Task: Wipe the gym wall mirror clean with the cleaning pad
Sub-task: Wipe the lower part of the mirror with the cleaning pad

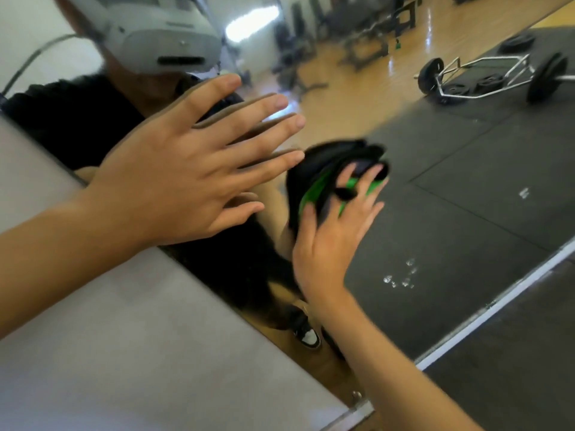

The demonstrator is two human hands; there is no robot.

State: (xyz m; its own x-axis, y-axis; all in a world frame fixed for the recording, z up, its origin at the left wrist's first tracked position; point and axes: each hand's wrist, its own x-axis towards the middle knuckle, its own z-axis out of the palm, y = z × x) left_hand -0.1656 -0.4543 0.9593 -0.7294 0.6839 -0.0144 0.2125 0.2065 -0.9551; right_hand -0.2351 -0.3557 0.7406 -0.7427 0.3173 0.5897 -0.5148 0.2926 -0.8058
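The wall mirror [451, 181] fills most of the view and reflects the gym behind me. My right hand [329, 241] presses a black and green cleaning pad [323, 175] flat against the glass near the middle, fingers straight and spread over it. My left hand [186, 169] lies flat on the mirror to the left of the pad, fingers straight and spread, holding nothing. Small white smudges [404, 275] show on the glass to the right of my right wrist, and another mark [524, 193] lies further right.
A grey wall panel [109, 337] borders the mirror at the lower left. The mirror's metal bottom edge [497, 309] runs diagonally at the lower right. Reflected in the glass are a trap bar with weight plates [491, 79], benches and my own headset.
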